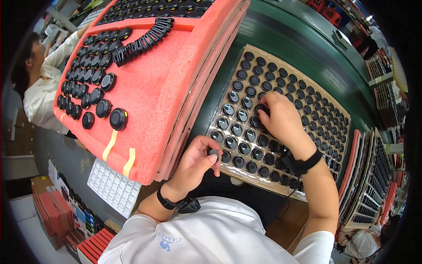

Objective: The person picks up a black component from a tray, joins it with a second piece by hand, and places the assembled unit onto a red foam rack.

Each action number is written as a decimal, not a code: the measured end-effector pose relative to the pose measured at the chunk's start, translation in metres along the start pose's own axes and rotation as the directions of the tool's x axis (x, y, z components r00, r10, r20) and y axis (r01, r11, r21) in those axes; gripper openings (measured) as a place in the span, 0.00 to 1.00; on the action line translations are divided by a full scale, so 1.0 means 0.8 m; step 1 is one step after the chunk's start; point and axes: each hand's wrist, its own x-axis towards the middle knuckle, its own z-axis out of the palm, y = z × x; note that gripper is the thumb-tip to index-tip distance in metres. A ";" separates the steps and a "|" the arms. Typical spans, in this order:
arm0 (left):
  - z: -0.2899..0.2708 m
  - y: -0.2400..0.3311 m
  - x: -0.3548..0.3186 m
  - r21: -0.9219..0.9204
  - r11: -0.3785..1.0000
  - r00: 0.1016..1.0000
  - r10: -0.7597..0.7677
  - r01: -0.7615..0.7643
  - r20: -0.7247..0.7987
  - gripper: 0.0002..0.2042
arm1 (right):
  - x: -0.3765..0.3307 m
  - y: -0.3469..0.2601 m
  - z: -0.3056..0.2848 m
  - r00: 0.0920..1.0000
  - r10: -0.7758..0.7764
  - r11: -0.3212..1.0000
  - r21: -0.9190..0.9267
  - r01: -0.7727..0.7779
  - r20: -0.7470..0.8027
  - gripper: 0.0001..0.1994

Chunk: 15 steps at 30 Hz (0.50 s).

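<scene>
Evidently your right hand (pixel 281 118) pinches a black cap (pixel 263 109), half covered by fingers; any contact with the tray (pixel 231 170) beneath is hidden. Your left hand (pixel 196 159) holds a dark disc (pixel 213 152).

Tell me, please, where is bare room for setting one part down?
The pink foam has a wide bare patch right of its round black pieces, below the curved black row. The green surface shows a bare strip beyond the brown-edged tray. That tray is crowded with black discs, and the right hand reaches over it.
</scene>
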 end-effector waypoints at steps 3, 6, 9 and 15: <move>-0.004 0.000 -0.005 0.024 0.998 0.998 -0.061 0.061 -0.004 0.10 | -0.015 -0.020 -0.023 0.996 0.047 0.966 0.249 -0.065 0.076 0.10; -0.001 0.000 -0.005 0.085 0.990 0.994 -0.112 0.110 0.013 0.12 | -0.045 -0.046 -0.044 0.986 0.048 0.844 0.522 -0.127 0.162 0.11; 0.013 -0.001 0.000 0.202 0.979 0.996 -0.047 0.030 0.078 0.15 | -0.078 -0.067 -0.053 0.986 -0.015 0.694 0.712 -0.109 0.165 0.13; 0.042 -0.008 0.003 0.305 0.932 0.960 0.118 -0.196 0.256 0.24 | -0.122 -0.077 -0.046 0.996 -0.092 0.687 0.724 0.064 -0.001 0.14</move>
